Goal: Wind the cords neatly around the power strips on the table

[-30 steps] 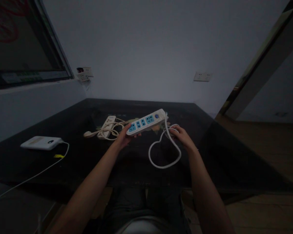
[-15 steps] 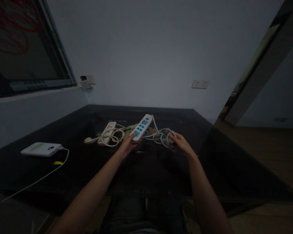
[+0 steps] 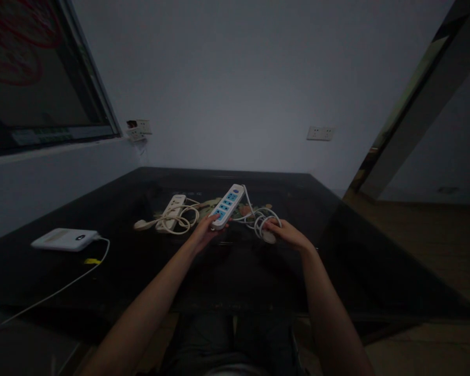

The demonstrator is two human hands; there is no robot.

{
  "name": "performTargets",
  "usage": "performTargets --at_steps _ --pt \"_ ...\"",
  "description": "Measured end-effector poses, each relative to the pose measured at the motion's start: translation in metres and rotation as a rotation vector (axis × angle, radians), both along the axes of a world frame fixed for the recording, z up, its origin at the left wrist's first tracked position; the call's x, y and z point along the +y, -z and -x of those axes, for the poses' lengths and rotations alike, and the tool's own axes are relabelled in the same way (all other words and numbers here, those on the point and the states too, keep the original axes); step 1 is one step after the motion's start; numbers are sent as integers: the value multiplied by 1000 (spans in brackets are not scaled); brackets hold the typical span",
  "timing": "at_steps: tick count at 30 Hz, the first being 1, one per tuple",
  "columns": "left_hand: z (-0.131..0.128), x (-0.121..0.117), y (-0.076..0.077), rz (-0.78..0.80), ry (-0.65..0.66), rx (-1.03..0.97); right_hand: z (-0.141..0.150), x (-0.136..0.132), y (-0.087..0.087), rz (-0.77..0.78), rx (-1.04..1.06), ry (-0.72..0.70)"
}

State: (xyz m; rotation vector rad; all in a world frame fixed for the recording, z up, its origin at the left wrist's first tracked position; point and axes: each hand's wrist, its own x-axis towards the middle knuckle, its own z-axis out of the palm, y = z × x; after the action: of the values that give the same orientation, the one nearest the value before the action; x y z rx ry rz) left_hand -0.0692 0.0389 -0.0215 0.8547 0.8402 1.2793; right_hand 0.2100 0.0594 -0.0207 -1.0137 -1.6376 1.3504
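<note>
A white power strip with blue sockets is tilted up in my left hand, the thumb on its near end. From its far end a pale cord runs down to the right into loose loops. My right hand is closed around the looped power cord; a round pale plug hangs just below the fingers. Left of my left hand, a second white power strip lies on the dark table, its cream cord coiled over it and its plug at the left.
The glossy black table reaches to the wall. On its left lies a white flat device with a cable and a yellow tag. Some greenish and reddish bits lie behind the held strip. Wall sockets are at the back.
My right hand has turned and shifted slightly left and down with the cord loops, and the plug now shows below the fingers. My left hand and the power strip are nearly still.
</note>
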Motion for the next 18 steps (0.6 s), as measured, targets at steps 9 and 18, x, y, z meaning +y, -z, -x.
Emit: performTargets --at_steps 9,18 --pt "2 2 2 -5 -11 20 -10 14 14 288 258 119" --pt "3 3 4 6 -20 37 -14 20 24 283 304 174"
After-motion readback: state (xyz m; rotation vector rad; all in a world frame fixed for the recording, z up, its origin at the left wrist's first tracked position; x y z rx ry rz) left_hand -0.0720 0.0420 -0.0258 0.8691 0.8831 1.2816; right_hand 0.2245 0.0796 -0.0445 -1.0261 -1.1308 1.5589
